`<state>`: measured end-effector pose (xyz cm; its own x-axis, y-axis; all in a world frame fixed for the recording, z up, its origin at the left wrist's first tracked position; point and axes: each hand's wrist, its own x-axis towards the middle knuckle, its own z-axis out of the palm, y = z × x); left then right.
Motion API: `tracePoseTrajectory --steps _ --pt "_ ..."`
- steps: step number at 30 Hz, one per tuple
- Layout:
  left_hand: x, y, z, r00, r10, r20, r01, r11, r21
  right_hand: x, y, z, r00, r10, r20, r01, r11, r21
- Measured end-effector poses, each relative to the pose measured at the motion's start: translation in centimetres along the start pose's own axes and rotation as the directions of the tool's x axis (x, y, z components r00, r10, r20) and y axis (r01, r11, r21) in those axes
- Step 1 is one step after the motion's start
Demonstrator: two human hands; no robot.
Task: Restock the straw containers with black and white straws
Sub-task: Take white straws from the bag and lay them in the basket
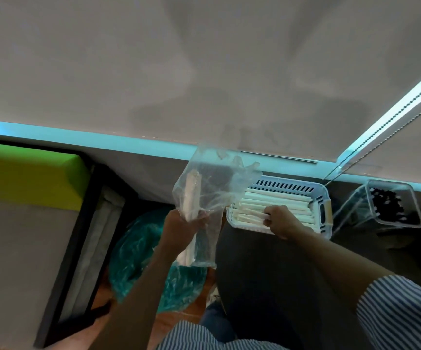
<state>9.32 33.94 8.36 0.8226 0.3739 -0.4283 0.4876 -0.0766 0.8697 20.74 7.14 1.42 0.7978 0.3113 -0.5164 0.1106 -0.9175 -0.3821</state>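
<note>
Room: a pale grey roller blind (204,59) fills the upper view, with a beaded pull chain (386,122) hanging along its right edge and a strip of blue-white light under its hem.
Surface: a dark lap or dark cushion (267,274) carries the white slotted plastic basket (292,188); I cannot tell which it is.
Left side: a lime-green padded block (27,178) above a black frame (78,223), and a crumpled teal plastic sheet (141,248) on the reddish floor.
Open room: a narrow gap lies between basket and blind; the clear plastic tub of black straws (391,205) stands just beside the basket on the right, tilted.
Left hand (181,223): fingers curled tight round a clear plastic bag (209,188) holding a few white paper straws (191,195), lifted left of the basket.
Right hand (280,221): inside the basket, fingers pinching white straws lying flat in a layer (275,200).
Sleeves: blue-and-white striped cloth (401,311).
Writing: none I can read.
</note>
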Motion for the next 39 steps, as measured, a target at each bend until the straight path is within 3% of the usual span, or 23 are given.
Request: tracePoseTrajectory --steps 12,17,20,22,25,27,30,32,35,39 --pt "0.8 -1.5 0.3 0.999 -0.028 0.019 0.027 0.998 0.051 1.1 0.6 0.7 0.999 -0.001 -0.039 0.003 0.999 0.049" --pt "0.6 -1.5 1.2 0.998 -0.02 0.06 0.019 1.0 0.022 0.0 0.6 1.1 0.99 -0.033 -0.135 0.045 0.995 0.086" --pt "0.4 -1.4 2.0 0.996 -0.015 0.089 0.013 1.0 0.02 -1.2 0.4 0.4 0.958 -0.059 -0.281 0.093 0.989 0.112" --pt "-0.1 -1.1 2.8 0.995 0.008 0.097 -0.01 1.0 0.023 -2.1 -0.2 -0.8 0.888 -0.041 -0.458 0.142 0.972 0.188" --pt "-0.6 -0.8 3.8 0.991 0.052 0.127 -0.054 0.998 0.014 -3.7 -1.6 -4.0 0.702 0.094 -0.706 0.227 0.91 0.348" --pt "-1.0 -0.5 4.4 0.987 0.067 0.144 -0.073 0.997 0.035 -4.8 -2.4 -6.2 0.598 0.124 -0.792 0.312 0.874 0.373" --pt "-1.7 0.2 5.3 0.979 0.091 0.183 -0.103 0.993 0.061 -6.9 -3.2 -8.5 0.471 0.058 -0.88 0.449 0.843 0.296" --pt "-2.2 0.7 5.9 0.971 0.108 0.211 -0.127 0.989 0.079 -8.2 -3.6 -9.5 0.438 0.022 -0.899 0.501 0.824 0.264" --pt "-3.0 1.7 6.8 0.956 0.135 0.26 -0.166 0.981 0.103 -9.9 -3.9 -10.5 0.476 -0.069 -0.877 0.545 0.805 0.233" --pt "-4.9 3.5 8.0 0.93 0.163 0.328 -0.198 0.977 0.078 -11.8 -4.2 -11.4 0.789 -0.112 -0.604 0.489 0.71 0.507"
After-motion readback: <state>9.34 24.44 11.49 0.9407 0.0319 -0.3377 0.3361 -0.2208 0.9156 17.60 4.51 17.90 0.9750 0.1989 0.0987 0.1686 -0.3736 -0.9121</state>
